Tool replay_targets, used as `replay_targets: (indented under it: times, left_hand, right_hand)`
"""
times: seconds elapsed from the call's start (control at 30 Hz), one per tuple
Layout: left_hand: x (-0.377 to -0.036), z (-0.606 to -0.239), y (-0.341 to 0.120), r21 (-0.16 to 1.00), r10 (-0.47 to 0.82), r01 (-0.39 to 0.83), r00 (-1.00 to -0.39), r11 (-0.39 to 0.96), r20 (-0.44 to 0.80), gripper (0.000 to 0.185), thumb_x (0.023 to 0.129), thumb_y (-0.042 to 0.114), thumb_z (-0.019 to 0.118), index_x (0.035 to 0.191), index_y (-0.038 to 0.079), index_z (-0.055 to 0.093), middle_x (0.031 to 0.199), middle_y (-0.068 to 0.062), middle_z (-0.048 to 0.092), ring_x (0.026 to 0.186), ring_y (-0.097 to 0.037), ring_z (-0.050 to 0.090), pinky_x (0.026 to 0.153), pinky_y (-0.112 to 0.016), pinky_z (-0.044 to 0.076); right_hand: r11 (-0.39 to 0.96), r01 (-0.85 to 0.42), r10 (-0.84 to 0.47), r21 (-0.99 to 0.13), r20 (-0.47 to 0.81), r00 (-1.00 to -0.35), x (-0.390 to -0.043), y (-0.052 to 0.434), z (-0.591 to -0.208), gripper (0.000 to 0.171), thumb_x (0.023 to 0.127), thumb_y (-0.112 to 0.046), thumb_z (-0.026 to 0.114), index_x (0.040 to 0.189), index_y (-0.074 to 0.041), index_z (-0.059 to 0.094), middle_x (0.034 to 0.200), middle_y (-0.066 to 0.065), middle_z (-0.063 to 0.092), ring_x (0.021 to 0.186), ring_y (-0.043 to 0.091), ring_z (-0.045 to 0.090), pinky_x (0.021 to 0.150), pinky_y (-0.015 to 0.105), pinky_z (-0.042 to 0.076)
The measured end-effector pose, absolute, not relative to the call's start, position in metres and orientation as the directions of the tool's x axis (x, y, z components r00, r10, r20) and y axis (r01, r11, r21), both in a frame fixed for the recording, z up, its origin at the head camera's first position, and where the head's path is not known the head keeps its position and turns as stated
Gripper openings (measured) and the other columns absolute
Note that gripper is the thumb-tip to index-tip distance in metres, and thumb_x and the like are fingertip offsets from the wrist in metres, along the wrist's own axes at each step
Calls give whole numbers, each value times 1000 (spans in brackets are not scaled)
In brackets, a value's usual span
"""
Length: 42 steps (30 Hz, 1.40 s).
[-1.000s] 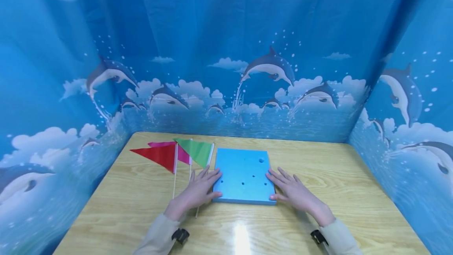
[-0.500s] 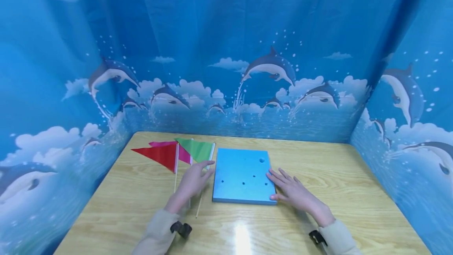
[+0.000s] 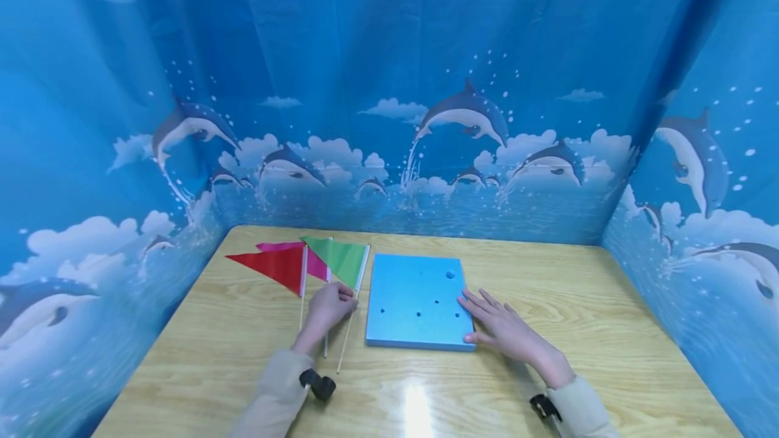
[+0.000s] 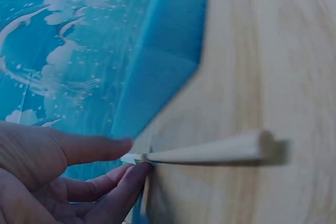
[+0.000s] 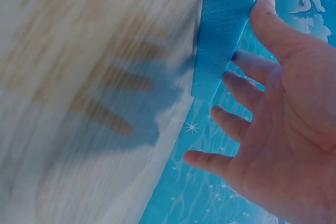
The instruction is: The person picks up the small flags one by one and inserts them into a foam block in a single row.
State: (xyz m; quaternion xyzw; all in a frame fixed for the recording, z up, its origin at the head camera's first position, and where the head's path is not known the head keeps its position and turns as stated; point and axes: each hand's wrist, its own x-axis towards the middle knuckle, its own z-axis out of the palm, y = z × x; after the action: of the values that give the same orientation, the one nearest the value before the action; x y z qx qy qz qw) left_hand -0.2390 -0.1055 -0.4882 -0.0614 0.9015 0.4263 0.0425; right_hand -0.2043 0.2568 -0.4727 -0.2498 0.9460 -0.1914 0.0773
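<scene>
A blue foam block [image 3: 418, 301] is laid flat on the wooden table [image 3: 584, 330], near its middle. Several small holes and one larger hole near the far right corner are seen in its top face.

The right hand [image 3: 508, 330] is rested against the block's right edge, with the thumb at the near right corner and the fingers spread and nearly straight. Nothing is gripped by it. In the right wrist view the block [image 5: 223, 30] is seen touched by the thumb tip, with the other fingers [image 5: 247, 65] held loose beside its side face.

The left hand [image 3: 328, 308] is placed just left of the block, over the flag sticks. Its fingers are curled, and in the left wrist view a stick [image 4: 210, 150] is seen pinched between thumb and fingertips [image 4: 134, 174]. From the head view this is judged to be the stick of the green flag [image 3: 337, 259], which lies closest to the block.

A red flag [image 3: 270, 268] and a pink flag [image 3: 313, 263] are laid on the table beside the green one, their cloths overlapping at the far left of the block.

The table is enclosed on three sides by a blue dolphin-print curtain [image 3: 389, 86].
</scene>
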Motion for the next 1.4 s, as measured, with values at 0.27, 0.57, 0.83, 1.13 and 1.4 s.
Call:
replay_targets:
  times: [0.27,0.57,0.83,1.13,1.4]
  left_hand:
    - [-234,-490,-97,707,-88,-88,-995,701,-37,28,77,6,85,101,2,70,88,-5,72,82,-21,65,77,-39,56]
    - [-238,-491,-101,729,-110,-118,-992,674,-58,27,77,5,81,103,2,74,84,-3,73,79,-19,67,77,-37,56]
    - [-239,-484,-104,799,-94,-155,-988,581,-124,31,86,6,76,116,0,70,100,-10,73,85,-20,68,75,-33,60]
    - [-238,-470,-107,906,-42,-129,-992,404,-122,33,92,8,72,123,-1,65,105,-13,72,81,-18,71,71,-31,62]
    - [-239,-462,-99,958,-20,-62,-998,279,-59,34,93,2,71,125,-4,64,106,-16,70,88,-23,72,76,-36,63]
  right_hand:
    - [797,-436,-503,-418,-60,-862,-204,257,-471,80,96,-49,62,158,-9,33,165,17,26,150,49,17,110,80,16]
    - [794,-436,-504,-425,-57,-862,-204,258,-472,79,96,-49,63,158,-8,34,164,17,27,150,49,18,110,80,17]
    - [792,-432,-501,-430,-56,-863,-204,258,-473,80,95,-50,62,158,-8,34,164,17,27,150,49,17,110,80,16]
    - [785,-437,-506,-440,-48,-861,-204,258,-472,80,95,-49,63,158,-8,34,164,17,27,149,50,18,111,79,17]
    - [784,-450,-512,-428,-36,-858,-205,258,-474,80,96,-49,63,157,-7,35,164,18,27,149,50,20,110,79,20]
